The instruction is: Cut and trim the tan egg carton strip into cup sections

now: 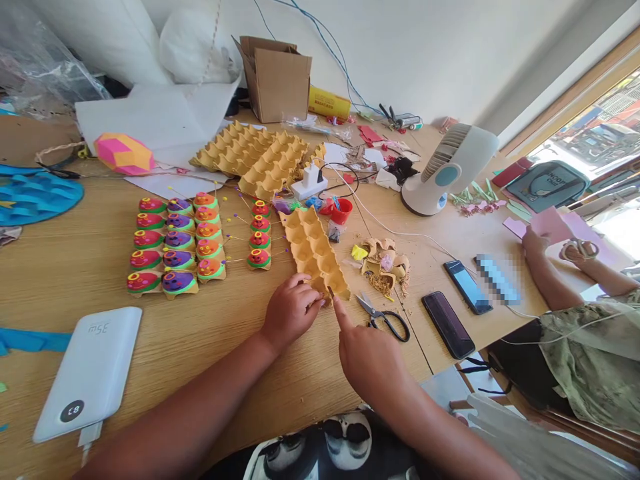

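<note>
A tan pulp egg carton strip [311,243] lies slanted on the table in front of me. My left hand [293,310] has its fingers curled over the strip's near left edge. With its index finger stretched out, my right hand [373,353] touches the strip's near end, beside a small dark gap; its other fingers are folded and partly hidden. Black-handled scissors [390,321] rest just right of that hand, blades apart. Beyond them sits a heap of torn carton pieces [384,263] with a yellow lump. Left of the strip stand rows of painted carton cups with faces [179,247].
Whole egg trays [253,150] lie behind, near a white power strip [310,183] and a red cup [342,211]. Phones [449,325] and a white fan [447,170] stand rightward. Another person's hand [580,251] holds scissors by pink paper. A power bank [90,373] lies left.
</note>
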The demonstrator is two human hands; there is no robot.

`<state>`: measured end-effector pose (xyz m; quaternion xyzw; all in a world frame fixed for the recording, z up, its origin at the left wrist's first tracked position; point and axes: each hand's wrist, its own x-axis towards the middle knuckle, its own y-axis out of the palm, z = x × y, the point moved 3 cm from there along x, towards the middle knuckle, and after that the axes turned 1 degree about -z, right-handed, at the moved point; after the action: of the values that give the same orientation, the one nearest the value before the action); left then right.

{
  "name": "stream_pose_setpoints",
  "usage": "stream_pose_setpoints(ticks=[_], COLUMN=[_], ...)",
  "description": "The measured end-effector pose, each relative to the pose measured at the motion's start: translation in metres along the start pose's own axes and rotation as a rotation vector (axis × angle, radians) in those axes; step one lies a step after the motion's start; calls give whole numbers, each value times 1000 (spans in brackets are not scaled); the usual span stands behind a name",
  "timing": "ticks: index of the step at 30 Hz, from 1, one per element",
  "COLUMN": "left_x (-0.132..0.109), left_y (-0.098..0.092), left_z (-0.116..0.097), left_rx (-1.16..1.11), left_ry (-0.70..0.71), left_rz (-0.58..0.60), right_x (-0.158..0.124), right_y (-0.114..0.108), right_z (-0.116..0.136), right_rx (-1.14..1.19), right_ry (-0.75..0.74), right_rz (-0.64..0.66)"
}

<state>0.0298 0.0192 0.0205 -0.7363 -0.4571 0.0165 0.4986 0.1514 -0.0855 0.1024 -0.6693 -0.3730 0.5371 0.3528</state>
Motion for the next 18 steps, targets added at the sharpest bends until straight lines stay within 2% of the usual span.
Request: stream_pose_setpoints(ticks=[18], left_x=[0], left_y=[1], left_z=[1], left_rx=[14], left_ry=[6], left_rz=[3], right_x=[-3], right_y=[12], right_z=[-1], right_rx=[6], right_ry=[-8], right_rz=[-14])
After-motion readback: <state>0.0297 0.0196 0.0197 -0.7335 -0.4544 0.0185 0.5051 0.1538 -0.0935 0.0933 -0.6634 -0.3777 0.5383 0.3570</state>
